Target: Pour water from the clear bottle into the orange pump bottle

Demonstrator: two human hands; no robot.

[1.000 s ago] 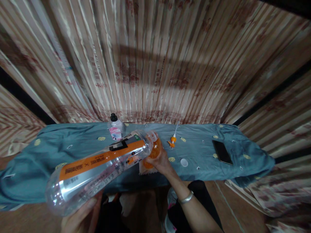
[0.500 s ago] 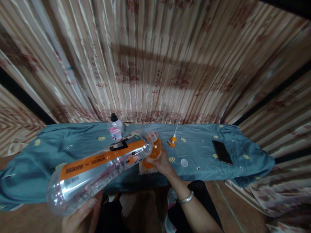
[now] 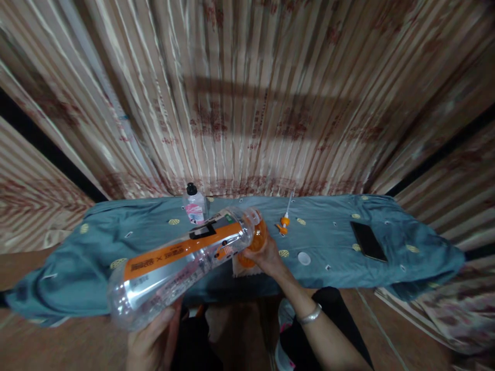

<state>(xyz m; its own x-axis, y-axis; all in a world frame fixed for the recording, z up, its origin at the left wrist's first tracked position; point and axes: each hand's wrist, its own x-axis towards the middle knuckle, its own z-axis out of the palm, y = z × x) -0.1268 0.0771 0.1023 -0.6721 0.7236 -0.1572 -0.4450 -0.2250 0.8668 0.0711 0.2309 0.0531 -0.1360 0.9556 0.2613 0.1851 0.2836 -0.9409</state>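
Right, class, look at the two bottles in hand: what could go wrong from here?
The clear bottle tilts down to the top of the orange bottle, which the right hand grips; a slip might spill any liquid onto the cloth. The left hand supports the clear bottle near its base, so its neck could swing away.

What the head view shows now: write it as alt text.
The left hand holds a large clear bottle tilted, its neck at an orange container in the right hand. A pump top and phone lie on blue-green cloth.
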